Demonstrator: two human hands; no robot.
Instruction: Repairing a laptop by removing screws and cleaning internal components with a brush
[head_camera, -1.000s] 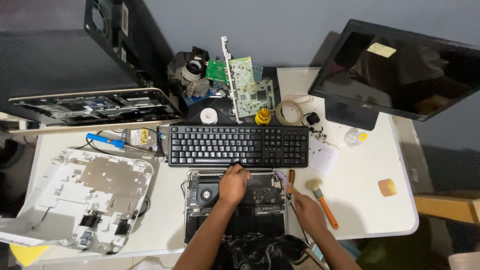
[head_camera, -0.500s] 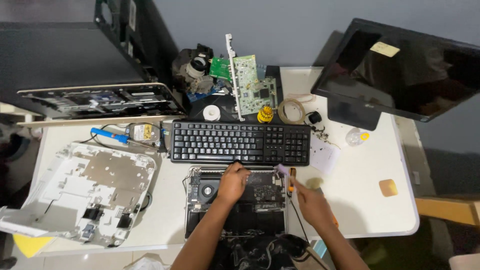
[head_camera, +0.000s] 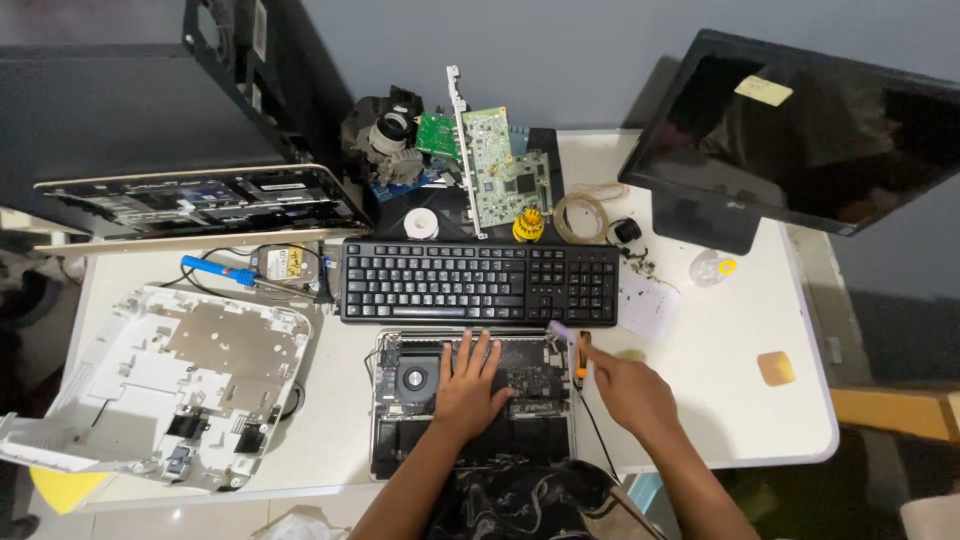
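The left hand lay flat with fingers spread wide, gripping nothing, pressed onto the opened silver laptop base with its bare dark circuit board and round fan, probably to keep it from sliding. That laptop base sat at the near edge of the white table, just in front of the black full-size keyboard. The right hand had its fingers curled around a slim tool with an orange handle, tip held at the base's right upper corner, most likely where a fastener sits. A white stripped laptop shell rested to the left, a black flat monitor stood behind right, and green circuit boards were propped beyond the keyboard, out of the way.
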